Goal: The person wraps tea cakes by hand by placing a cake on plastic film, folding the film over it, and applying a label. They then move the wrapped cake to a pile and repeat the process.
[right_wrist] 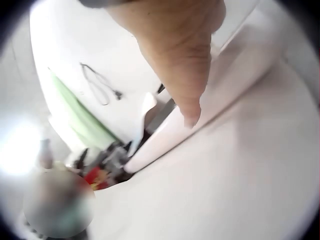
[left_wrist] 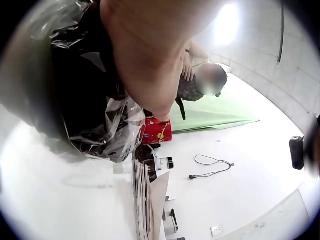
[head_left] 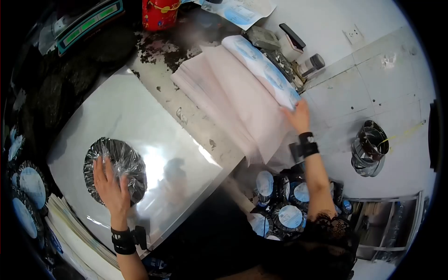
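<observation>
My left hand [head_left: 111, 192] rests with straight, slightly spread fingers on a round black bundle [head_left: 126, 161] wrapped in crinkled clear plastic. The bundle lies on a wide glossy plastic sheet [head_left: 186, 149]; in the left wrist view its dark, shiny wrap [left_wrist: 85, 95] fills the area beside the palm. Over to the right, my right hand [head_left: 298, 116] pinches the near edge of a sheet with blue print [head_left: 261, 60], curled back over a stack of pale pink paper [head_left: 233, 93]. The right wrist view has the fingers [right_wrist: 187, 90] against the long paper fold [right_wrist: 165, 137].
A red patterned bucket [head_left: 160, 14] and a scale with green displays [head_left: 88, 25] stand at the back. Jars [head_left: 311, 65] line the wall. Several labelled black bundles [head_left: 289, 217] sit below my right arm, more at far left. Tape rolls [head_left: 371, 142] hang on the right.
</observation>
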{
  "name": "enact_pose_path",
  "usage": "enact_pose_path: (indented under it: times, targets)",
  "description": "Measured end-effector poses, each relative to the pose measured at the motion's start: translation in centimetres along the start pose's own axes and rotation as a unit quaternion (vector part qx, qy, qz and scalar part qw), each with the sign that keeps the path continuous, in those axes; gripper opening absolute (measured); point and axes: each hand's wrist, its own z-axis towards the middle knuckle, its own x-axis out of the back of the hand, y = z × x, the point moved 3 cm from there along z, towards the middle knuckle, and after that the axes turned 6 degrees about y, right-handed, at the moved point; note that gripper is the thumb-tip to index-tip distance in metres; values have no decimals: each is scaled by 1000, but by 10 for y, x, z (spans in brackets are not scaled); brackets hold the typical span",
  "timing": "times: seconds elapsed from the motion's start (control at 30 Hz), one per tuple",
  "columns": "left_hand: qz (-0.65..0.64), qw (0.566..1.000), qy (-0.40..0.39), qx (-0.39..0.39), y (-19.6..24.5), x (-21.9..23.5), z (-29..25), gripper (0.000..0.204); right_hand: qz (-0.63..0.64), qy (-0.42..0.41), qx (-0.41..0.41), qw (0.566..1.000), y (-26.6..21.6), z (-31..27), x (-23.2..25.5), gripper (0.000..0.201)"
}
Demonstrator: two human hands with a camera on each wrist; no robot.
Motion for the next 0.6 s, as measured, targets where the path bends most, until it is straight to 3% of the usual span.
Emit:
enact_pose_path:
  times: [0.03,0.13,0.17,0.27,0.3,0.37,0.43,0.5,0.6]
  targets:
    - [7,1000,1,5,-4,-3,-1,58,15,-93,-44,995,41,8,-16,39]
    - [17,999,32,12,-4,-8,-1,50,141,-138,69,978,88,23,-28,35]
    - [20,999,28,15,-4,-8,-3,50,217,-140,70,964,104,25,-34,32]
    - [-17,998,43,32,1,-5,0,52,274,-237,-69,929,135,40,-37,30]
    - [-38,997,52,50,0,-7,1,53,276,-211,-104,932,130,37,-37,27]
    - [-36,996,57,50,-4,-8,-2,55,262,-78,-27,962,101,11,-46,27]
    - [7,999,52,14,-5,-11,-3,57,249,-63,2,966,100,0,-42,27]
    - [11,999,45,19,-6,-13,-1,57,253,-159,-23,954,114,13,-46,27]
    - [15,999,43,5,-9,-15,-4,56,312,-154,-34,937,116,21,-38,25]
